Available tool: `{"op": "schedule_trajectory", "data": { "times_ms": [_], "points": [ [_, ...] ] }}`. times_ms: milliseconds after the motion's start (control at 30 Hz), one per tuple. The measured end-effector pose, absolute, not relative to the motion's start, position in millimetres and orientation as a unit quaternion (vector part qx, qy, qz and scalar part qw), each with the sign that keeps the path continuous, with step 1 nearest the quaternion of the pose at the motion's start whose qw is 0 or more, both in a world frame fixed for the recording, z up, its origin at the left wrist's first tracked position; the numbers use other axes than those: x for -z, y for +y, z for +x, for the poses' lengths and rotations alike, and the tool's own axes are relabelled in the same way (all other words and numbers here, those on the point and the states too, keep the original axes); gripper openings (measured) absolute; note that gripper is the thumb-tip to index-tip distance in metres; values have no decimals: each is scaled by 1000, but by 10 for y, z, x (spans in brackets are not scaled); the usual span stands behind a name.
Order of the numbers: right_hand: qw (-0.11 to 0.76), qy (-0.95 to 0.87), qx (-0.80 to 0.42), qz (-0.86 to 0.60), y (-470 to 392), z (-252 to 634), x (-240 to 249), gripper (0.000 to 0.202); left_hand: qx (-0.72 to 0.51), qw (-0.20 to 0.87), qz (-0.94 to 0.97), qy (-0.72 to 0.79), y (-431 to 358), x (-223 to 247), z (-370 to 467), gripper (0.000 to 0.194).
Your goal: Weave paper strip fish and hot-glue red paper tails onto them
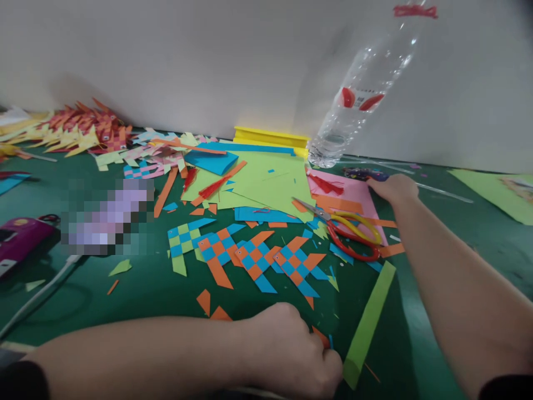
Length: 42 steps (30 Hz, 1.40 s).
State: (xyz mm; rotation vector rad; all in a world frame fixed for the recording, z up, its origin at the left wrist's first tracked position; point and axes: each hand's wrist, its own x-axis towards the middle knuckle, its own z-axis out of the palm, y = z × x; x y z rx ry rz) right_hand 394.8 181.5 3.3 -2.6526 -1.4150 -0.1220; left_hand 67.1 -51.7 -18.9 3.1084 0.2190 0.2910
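Note:
Low in the view, my left hand (291, 353) is closed in a fist, knuckles up. Bits of orange and blue paper (320, 336) show at its fingers, but what it grips is hidden. Farther back on the right, my right hand (395, 191) is closed at the end of a small dark speckled object (362, 174); its fingers are mostly hidden. Between the hands lies a row of woven checkered paper fish (256, 258) in orange, blue and green. Scissors (350, 228) with red and yellow handles lie slightly open. A green paper strip (370, 322) is right of my left hand.
A clear plastic bottle (358, 94) stands by the wall beside a yellow holder (270, 136). Green paper sheets (266, 178), red tassels (325, 182) and scraps cover the middle. At left are red woven fish (95, 128), a blurred phone (110, 214) with cable and a purple device (25, 241).

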Motion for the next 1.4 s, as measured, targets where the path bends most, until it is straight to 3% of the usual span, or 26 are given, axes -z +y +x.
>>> {"op": "schedule_trajectory", "data": {
  "times_ms": [200, 400, 800, 1100, 1400],
  "points": [
    [108, -447, 46, -887, 1631, 3830, -110, 58, -94, 29, 991, 86, -488, 198, 692, 22],
    [172, -476, 56, -861, 1365, 3670, -220, 49, -89, 54, 988, 112, -471, 225, 685, 18],
    [260, -583, 77, -766, 870, 2869, -465, 52, -99, 68, 984, 131, -451, 212, 679, 21],
    [245, -731, 84, -632, 714, 2371, -198, 49, -116, 42, 986, 110, -444, 277, 658, 18],
    [267, -722, 151, -620, 814, 2797, -86, 54, -118, 38, 987, 104, -444, 299, 654, 21]
  ]
}}
